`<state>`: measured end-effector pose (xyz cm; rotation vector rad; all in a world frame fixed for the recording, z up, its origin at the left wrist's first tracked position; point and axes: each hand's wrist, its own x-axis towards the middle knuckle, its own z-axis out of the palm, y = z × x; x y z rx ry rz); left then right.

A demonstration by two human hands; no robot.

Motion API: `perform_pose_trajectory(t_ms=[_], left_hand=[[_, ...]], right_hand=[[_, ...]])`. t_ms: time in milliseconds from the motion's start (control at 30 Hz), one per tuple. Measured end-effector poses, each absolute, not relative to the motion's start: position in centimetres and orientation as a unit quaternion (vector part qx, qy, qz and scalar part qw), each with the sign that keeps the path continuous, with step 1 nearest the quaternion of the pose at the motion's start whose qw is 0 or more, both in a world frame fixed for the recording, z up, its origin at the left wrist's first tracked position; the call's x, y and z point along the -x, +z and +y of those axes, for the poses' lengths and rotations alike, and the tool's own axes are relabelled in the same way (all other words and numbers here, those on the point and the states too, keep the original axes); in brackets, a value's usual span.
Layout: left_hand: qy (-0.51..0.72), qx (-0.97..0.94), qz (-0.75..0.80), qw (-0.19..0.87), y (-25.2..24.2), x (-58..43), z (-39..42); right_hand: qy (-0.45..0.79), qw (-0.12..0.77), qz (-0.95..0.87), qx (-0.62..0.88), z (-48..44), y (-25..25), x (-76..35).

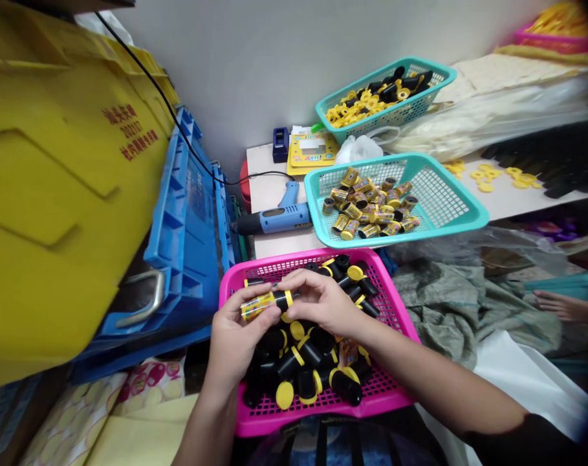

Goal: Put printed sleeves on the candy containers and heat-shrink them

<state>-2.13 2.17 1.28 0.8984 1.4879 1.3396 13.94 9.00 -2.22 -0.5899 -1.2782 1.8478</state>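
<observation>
Above the pink basket (404,323), my left hand (231,340) is closed around a printed yellow label sleeve (257,307). A small black canister (281,299) with a yellow rim sticks out of the sleeve's right end. My right hand (330,304) is closed too, its fingers and thumb at the canister's yellow-rimmed end. That hand partly hides the end of the canister. Below both hands, the basket holds many loose black canisters (309,353) with yellow lids, lying in all directions.
A teal basket (449,200) of labelled canisters stands behind, beside a blue heat gun (284,219). Farther back, another teal basket (395,71) holds yellow and black parts. Blue crates (187,213) and a large yellow panel (55,194) flank the left. Another person's hand (563,303) shows at right.
</observation>
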Motion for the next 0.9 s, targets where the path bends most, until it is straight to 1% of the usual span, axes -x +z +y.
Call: perform_pose_trajectory(t_ms=[67,200,233,333,533,733,833,900], left_hand=[[0.558,-0.336,0.583,0.486,1.2,1.9,2.1],[0.548,-0.307,0.536,0.565,1.4,1.4,2.1],[0.545,-0.305,0.531,0.573,1.5,1.3,2.1],[0.541,-0.311,0.524,0.58,1.7,1.2,2.0],[0.517,-0.349,0.53,0.574,1.9,1.6,1.8],[0.502,-0.341,0.532,0.59,1.9,2.3,1.6],[0.511,-0.337,0.545,0.573,2.0,2.1,1.7],[0.507,-0.341,0.548,0.571,2.1,1.7,1.9]], right_hand=[[0.755,0.393,-0.482,0.206,9.1,-2.1,-13.9],[0.885,0.251,-0.368,0.137,8.9,-2.4,-13.7],[0.9,0.232,-0.349,0.12,8.8,-2.6,-13.7],[0.902,0.243,-0.341,0.105,8.6,-3.3,-13.4],[0.859,0.272,-0.41,0.143,9.1,-3.6,-13.3],[0.822,0.259,-0.484,0.153,9.8,-2.3,-13.7],[0.827,0.251,-0.48,0.152,9.6,-2.4,-13.9],[0.846,0.231,-0.458,0.143,9.4,-2.9,-13.9]])
